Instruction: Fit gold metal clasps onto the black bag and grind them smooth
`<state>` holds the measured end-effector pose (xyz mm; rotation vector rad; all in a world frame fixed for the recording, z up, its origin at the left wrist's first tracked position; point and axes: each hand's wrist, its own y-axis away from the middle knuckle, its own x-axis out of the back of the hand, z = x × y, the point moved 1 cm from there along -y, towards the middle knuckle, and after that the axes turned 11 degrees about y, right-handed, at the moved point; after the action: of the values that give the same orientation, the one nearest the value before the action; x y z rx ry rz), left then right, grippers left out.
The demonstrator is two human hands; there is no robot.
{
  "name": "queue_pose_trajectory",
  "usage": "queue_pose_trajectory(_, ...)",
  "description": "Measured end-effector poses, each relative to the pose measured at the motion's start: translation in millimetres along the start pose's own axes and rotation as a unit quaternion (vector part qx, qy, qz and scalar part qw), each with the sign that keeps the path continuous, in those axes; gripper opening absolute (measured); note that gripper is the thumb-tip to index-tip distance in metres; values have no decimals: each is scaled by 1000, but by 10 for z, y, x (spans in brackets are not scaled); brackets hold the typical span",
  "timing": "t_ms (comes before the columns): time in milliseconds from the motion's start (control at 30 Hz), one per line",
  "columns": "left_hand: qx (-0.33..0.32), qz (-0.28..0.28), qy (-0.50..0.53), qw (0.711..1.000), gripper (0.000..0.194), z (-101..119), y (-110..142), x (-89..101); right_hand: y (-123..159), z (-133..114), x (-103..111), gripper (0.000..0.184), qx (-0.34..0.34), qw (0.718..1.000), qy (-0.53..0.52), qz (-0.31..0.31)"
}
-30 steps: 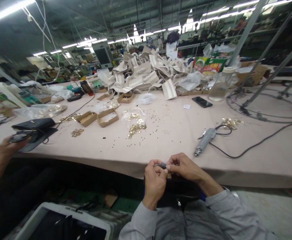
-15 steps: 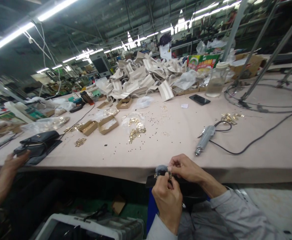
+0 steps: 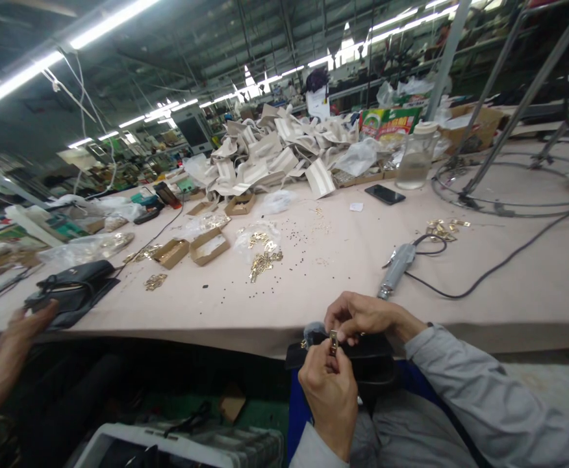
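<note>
My left hand [image 3: 327, 390] pinches a small gold metal clasp piece [image 3: 334, 340] upright between thumb and forefinger. Close beside it, the fingers of my right hand [image 3: 365, 316] are curled together at the clasp piece; what they hold, if anything, is too small to make out. Beneath both hands a black leather bag [image 3: 369, 364] lies on my lap at the table's front edge, partly covered by my hands. Just behind my fingers is a bunched piece of grey translucent wrapping [image 3: 314, 330], with a bit of gold metal by it.
A grey electric screwdriver [image 3: 396, 270] with a cable lies beyond my right hand. Gold metal parts [image 3: 264, 263] and tiny dark bits lie mid-table near small cardboard boxes [image 3: 209, 247]. At left, a co-worker's hand [image 3: 26, 325] touches a black bag [image 3: 77, 289]. A phone [image 3: 384, 194] lies farther back.
My right hand has shifted slightly and its fingers are more curled. The gold clasp piece in my left hand now shows more plainly. More of the black bag on my lap is visible.
</note>
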<state>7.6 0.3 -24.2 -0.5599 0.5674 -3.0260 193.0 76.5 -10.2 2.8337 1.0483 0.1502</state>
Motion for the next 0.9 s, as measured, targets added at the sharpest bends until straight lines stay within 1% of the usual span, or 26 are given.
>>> queue_pose_trajectory(67,10,0,9,1000,18,-5,28,-14,-38,11,49,36,-10,999,-14,-32)
queue_pose_trajectory(133,19,1,15,1000,20,-23,43,-24,-76,16,77,34,-17,998,-20,-49)
queue_pose_trajectory(267,28,12,36,999,20,-65,41,-34,-132,17,99,32,-21,998,-15,-58)
queue_pose_trajectory(400,18,34,56,998,19,-70,42,-52,-161,31,126,37,-18,998,-14,-65)
queue_pose_trajectory(500,-8,46,63,997,19,-66,65,-82,-175,33,143,38,-26,996,-19,-86)
queue_pose_trajectory(633,-71,68,35,995,18,-110,123,-130,-190,-2,162,38,-27,995,-21,-89)
queue_pose_trajectory(733,-108,90,62,988,22,-173,172,-158,-203,-32,172,37,-27,995,-27,-89)
queue_pose_trajectory(800,-104,107,93,984,23,-211,190,-167,-214,-36,171,36,-26,995,-33,-90)
queue_pose_trajectory(900,-63,111,117,985,19,-250,188,-173,-233,-15,162,35,-23,995,-32,-87)
